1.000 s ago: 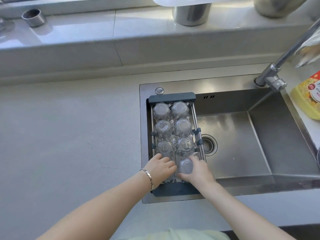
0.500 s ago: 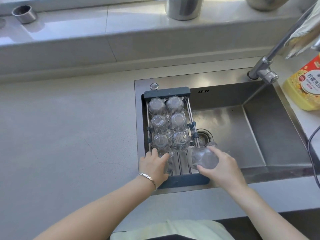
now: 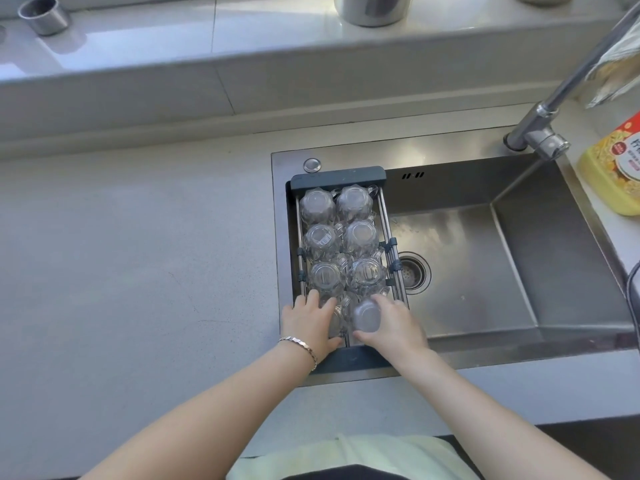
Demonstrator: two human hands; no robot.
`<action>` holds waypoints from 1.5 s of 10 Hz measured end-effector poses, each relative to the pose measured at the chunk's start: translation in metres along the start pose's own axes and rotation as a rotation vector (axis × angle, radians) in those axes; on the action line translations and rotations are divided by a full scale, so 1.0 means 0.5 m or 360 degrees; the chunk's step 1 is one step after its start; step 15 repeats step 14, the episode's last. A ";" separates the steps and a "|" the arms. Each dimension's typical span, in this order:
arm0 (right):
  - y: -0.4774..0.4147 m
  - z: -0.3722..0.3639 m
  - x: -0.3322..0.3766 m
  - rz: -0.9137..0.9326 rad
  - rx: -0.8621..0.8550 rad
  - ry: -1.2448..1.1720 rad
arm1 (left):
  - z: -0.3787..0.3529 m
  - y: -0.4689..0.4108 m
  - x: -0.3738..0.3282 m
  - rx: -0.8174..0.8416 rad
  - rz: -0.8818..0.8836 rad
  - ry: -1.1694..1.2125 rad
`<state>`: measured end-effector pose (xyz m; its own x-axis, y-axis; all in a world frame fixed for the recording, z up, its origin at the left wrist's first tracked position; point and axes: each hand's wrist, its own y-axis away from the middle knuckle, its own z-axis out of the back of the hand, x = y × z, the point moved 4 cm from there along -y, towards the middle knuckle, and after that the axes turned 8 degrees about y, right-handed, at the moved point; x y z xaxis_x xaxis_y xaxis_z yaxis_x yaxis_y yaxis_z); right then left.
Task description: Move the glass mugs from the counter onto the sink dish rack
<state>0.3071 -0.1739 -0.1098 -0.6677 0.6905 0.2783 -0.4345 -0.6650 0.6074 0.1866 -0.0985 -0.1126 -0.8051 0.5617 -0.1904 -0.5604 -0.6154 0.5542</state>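
A dark-framed dish rack (image 3: 337, 177) spans the left end of the steel sink. Several clear glass mugs (image 3: 360, 235) stand upside down in it, in two columns. My right hand (image 3: 394, 323) grips an upturned glass mug (image 3: 366, 315) at the rack's near right corner. My left hand (image 3: 310, 322) closes over another glass mug (image 3: 336, 317) at the near left corner; that mug is mostly hidden under my fingers. A bracelet sits on my left wrist.
The grey counter (image 3: 138, 271) stretches to the left of the sink (image 3: 519, 271). A faucet (image 3: 540, 133) rises at the back right beside a yellow dish soap bottle (image 3: 613, 168). Metal cups (image 3: 43, 15) stand on the window ledge. The drain (image 3: 414, 275) lies right of the rack.
My right hand has brought its mug from over the sink basin back onto the rack's near right corner. My left hand has stayed on the near left mug.
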 end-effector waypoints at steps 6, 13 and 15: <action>-0.087 0.074 -0.029 0.0036 -0.0199 -0.0188 | 0.011 -0.002 0.034 0.0001 -0.0092 0.0115; -0.140 0.166 0.053 0.0138 -0.0050 -0.0128 | 0.130 -0.027 0.099 0.0119 0.0322 0.0640; -0.107 0.184 0.068 0.0224 0.0368 0.0190 | 0.186 -0.027 0.109 0.0262 0.0349 0.0608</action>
